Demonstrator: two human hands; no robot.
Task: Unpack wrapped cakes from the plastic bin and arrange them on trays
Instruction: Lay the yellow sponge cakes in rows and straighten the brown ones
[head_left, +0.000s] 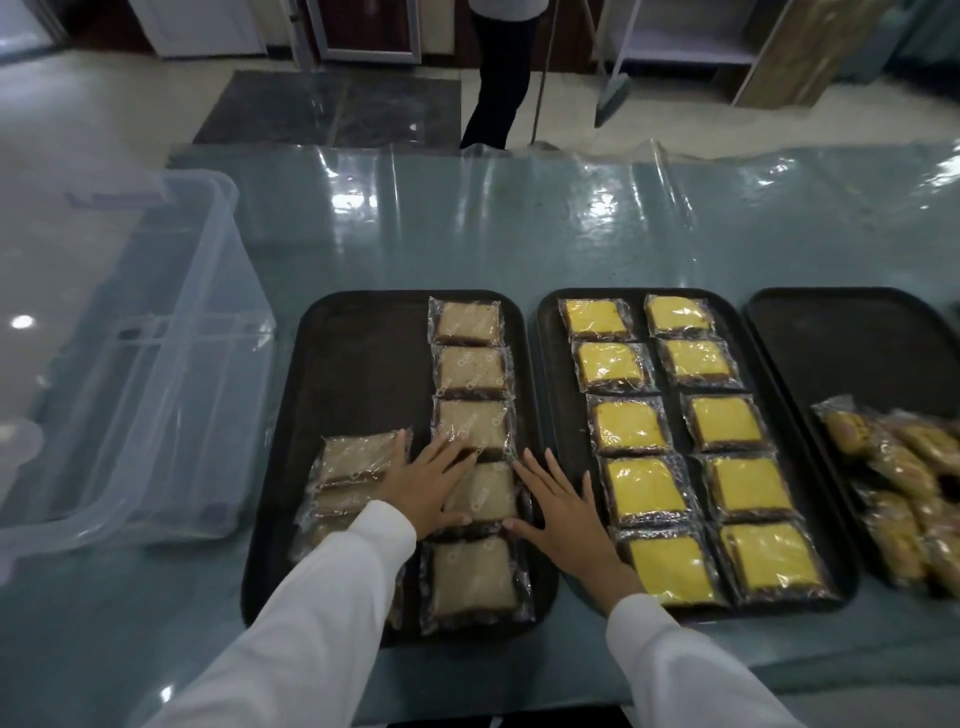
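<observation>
Left hand (426, 486): fingers straight and spread, palm down, resting on the clear film of a pale wrapped cake (480, 496) in the right column of the left tray (363, 364). White sleeve (291, 623) to the wrist.

Right hand (563, 512): fingers straight and spread, palm down, lying over the adjoining rims of the left tray and the middle tray (670, 348), its thumb touching the same pale cake's edge.

Left tray: dark, matte, rectangular with rounded corners. Five pale beige cake slices in crinkled transparent wrappers formed a column running from ahead of the left hand to behind it. A loose overlapping pile of pale wrapped cakes (353, 467) lay just left of the left hand.

Middle tray: same form, just right of the right hand. Ten yellow-topped wrapped cakes (644, 486), square with dark bases, were set in two columns of five.

Right tray (857, 338): same form, well right of the right hand, holding a heap of golden-brown wrapped cakes (904, 478) at its near end; blurred.

Plastic bin (135, 364): translucent, rectangular, well left of the left hand, standing on the table (467, 234); contents could not be made out.

Table: covered with glossy, wrinkled clear sheeting over a blue-green surface.
</observation>
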